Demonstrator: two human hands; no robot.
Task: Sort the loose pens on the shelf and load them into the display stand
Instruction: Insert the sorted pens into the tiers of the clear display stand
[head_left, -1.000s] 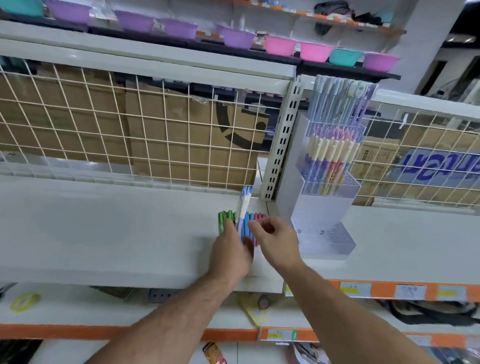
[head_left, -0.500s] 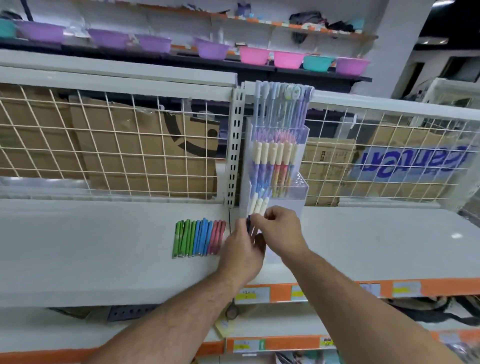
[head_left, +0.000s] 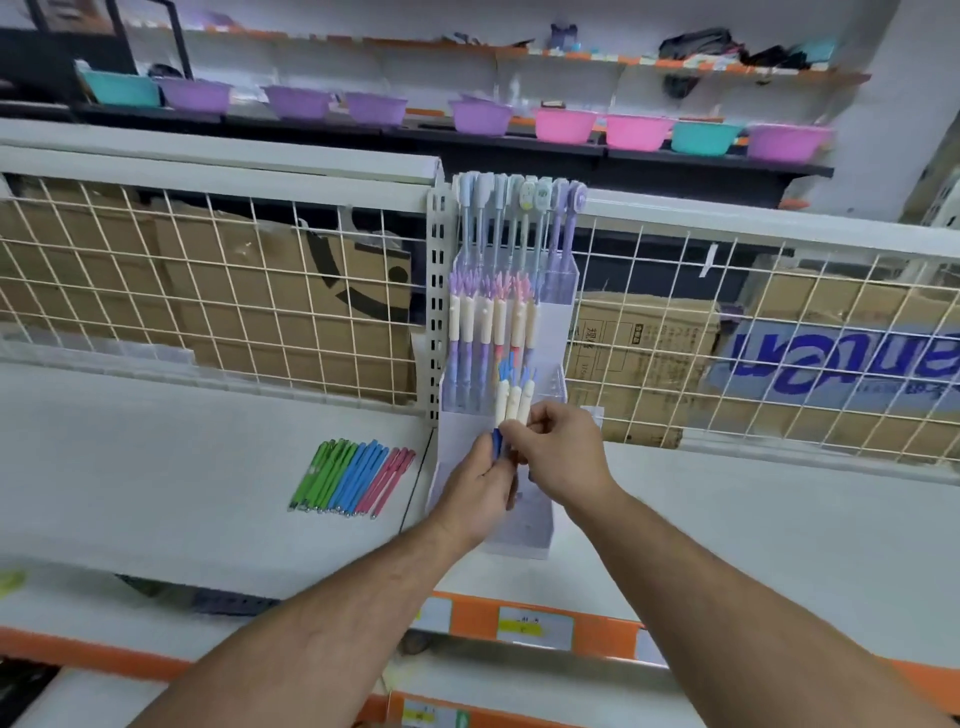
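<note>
While left grip (head_left: 478, 488) and right grip (head_left: 563, 447) hold white-capped pens (head_left: 514, 402), coloured pens (head_left: 353, 480) lie on the white shelf (head_left: 156, 467).

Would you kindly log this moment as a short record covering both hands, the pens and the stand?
left hand: grips the lower ends of a small bunch of cream-capped pens
right hand: pinches the same bunch near its middle
bunch: upright, in front of the lower tier of the display stand
stand tiers above: hold upright pens
loose pens: green, blue and pink, in a row on the shelf, left of the stand
</note>
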